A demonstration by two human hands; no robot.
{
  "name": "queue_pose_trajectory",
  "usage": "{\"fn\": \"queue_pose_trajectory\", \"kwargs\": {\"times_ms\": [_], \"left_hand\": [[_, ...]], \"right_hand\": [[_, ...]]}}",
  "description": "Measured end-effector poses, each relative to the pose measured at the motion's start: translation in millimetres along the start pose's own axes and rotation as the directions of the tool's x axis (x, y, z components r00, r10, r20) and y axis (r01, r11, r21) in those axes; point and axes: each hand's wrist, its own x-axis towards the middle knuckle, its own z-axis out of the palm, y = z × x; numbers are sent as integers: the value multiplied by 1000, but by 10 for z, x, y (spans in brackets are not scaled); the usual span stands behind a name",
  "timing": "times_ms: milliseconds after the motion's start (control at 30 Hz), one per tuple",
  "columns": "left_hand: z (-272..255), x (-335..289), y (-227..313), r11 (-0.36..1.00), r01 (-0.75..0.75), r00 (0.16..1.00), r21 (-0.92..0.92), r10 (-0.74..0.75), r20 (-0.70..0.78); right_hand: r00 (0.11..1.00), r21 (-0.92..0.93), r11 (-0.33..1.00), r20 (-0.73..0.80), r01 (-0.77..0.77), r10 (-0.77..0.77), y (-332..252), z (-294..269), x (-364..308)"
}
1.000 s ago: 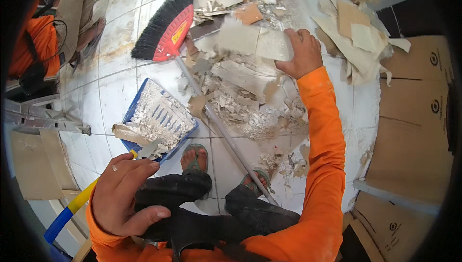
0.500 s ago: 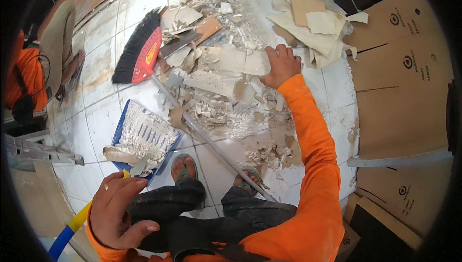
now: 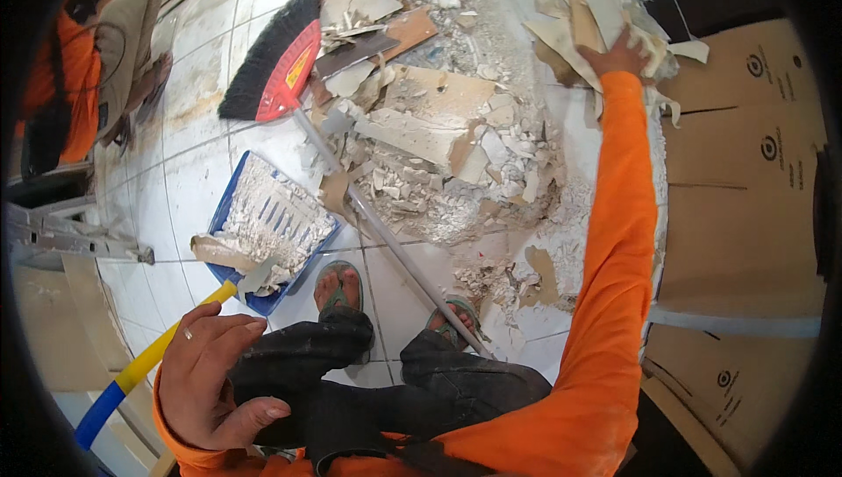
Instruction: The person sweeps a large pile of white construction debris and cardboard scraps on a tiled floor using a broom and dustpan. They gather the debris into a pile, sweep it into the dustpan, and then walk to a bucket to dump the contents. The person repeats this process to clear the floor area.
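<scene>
Touching scraps (image 3: 561, 41) near the floor's (image 3: 162, 205) right edge with right hand (image 3: 621, 54), leaving grip unclear; holding left hand (image 3: 213, 373) wide, empty; showing rubble (image 3: 425, 137) uncollected near loaded dustpan (image 3: 263, 305).

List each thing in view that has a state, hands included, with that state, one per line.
Left hand: open, fingers loosely curled
Right hand: on the torn sheets, grip unclear
Torn sheets: loosely piled, ragged
Broom: unheld, head beside the rubble
Rubble: broken, heaped
Dustpan: loaded with pale debris
Sandals: worn
</scene>
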Motion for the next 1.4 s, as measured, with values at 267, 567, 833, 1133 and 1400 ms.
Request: {"fn": "queue_pose_trajectory", "kwargs": {"times_ms": [267, 567, 833, 1133, 1400], "left_hand": [[-58, -97, -2, 996, 69, 997, 47, -70, 20], [-48, -269, -55, 999, 26, 1000, 19, -26, 9], [-67, -405, -22, 991, -132, 991, 11, 133, -20], [-68, -513, 26, 993, -115, 992, 6, 115, -57], [-104, -456, -23, 999, -40, 996, -6, 40, -86]], "right_hand": [[541, 232, 792, 621, 565, -567, -1428, 565, -1241], [407, 563, 522, 328, 640, -853, -1237, -480, -1382], [452, 377, 528, 277, 761, -848, -1194, -587, -1769], [618, 300, 700, 330, 648, -713, -681, -816, -1627], [972, 130, 963, -17, 236, -236, -42, -793, -554]]}}
